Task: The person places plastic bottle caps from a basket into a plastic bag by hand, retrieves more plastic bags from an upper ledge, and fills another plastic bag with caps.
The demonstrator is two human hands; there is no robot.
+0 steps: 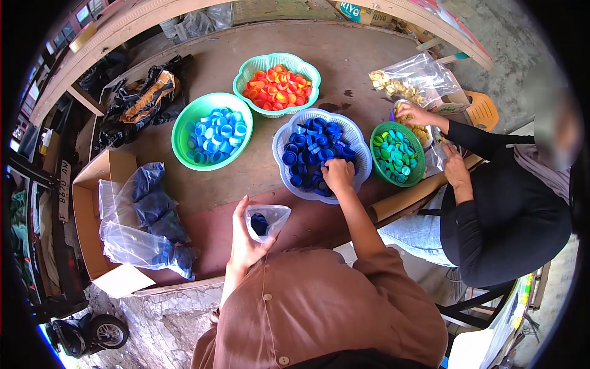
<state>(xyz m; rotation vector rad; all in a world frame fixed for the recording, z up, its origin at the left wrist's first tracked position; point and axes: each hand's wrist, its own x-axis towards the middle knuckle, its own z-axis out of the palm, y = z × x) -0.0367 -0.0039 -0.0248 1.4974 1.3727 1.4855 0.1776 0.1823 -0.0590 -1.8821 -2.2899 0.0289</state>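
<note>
My left hand point(244, 238) grips a clear plastic bag point(278, 215) by its side, close to my body. The mouth of the bag gapes upward, and dark blue bottle caps point(259, 224) lie inside. To the right, my right hand point(338, 174) dips into a pale blue scalloped basket point(283, 126) with many dark blue bottle caps point(312, 147). Its fingers curl down among the caps; the fingertips are hidden, so what they pinch cannot be made out.
Around it stand a green bowl point(179, 147) of light blue caps, a basket point(241, 61) of orange caps and a dark green basket point(384, 174) of green caps. A cardboard box point(92, 227) holds filled bags point(150, 203). A co-worker point(510, 203) handles things at right.
</note>
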